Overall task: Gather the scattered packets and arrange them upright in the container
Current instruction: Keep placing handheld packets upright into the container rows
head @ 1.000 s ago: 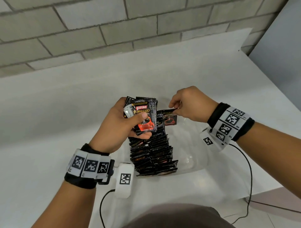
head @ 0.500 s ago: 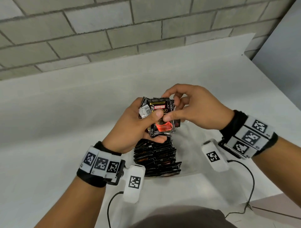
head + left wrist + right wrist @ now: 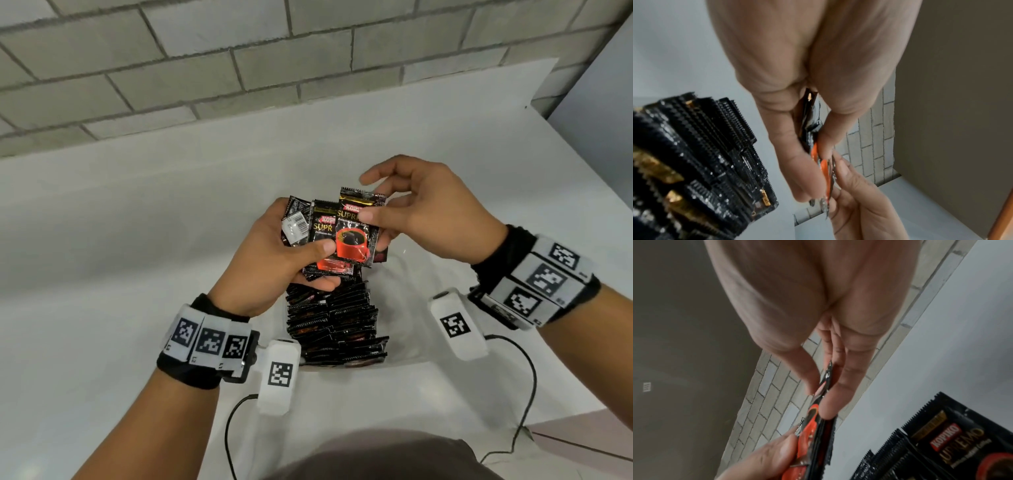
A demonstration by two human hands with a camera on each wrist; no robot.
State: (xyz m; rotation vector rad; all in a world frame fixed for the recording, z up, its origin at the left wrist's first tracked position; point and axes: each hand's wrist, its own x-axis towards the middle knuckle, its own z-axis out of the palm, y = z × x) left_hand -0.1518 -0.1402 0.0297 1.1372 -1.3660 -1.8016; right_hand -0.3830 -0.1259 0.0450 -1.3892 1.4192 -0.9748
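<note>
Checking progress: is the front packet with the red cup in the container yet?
Out: the front packet is pinched by the right hand above the container.

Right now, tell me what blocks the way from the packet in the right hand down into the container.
The left hand and its bundle sit directly over the far end of the row in the container. The right hand pinches its packet against that bundle. The container's right side looks open.

Glossy foil packets [image 3: 356,236], clear plastic container [image 3: 407,308], matt white table [image 3: 137,240].
</note>
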